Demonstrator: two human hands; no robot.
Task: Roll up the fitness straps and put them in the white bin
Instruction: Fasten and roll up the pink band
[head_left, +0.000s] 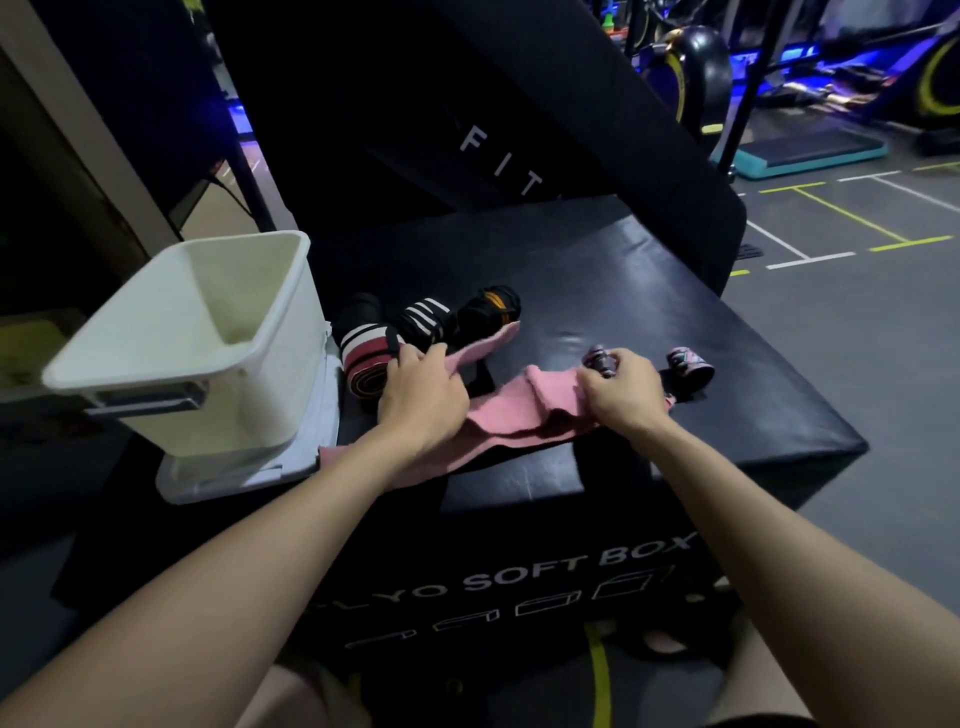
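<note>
Pink fitness strap (524, 415) lies stretched across the black soft box (649, 312), not yet rolled. Left hand (421, 395) grasps one part of it; right hand (623, 389) pinches its patterned end (600, 359), likely starting the roll. Next comes even winding. White bin (171, 364) stands left, tilted; rolled straps (415, 322) lie between.

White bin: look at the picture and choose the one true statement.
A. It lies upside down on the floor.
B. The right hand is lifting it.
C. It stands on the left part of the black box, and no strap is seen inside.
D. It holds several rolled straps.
C: the white bin stands upright at the left of the black box, its visible interior bare, while the rolled straps lie outside beside it.
</note>
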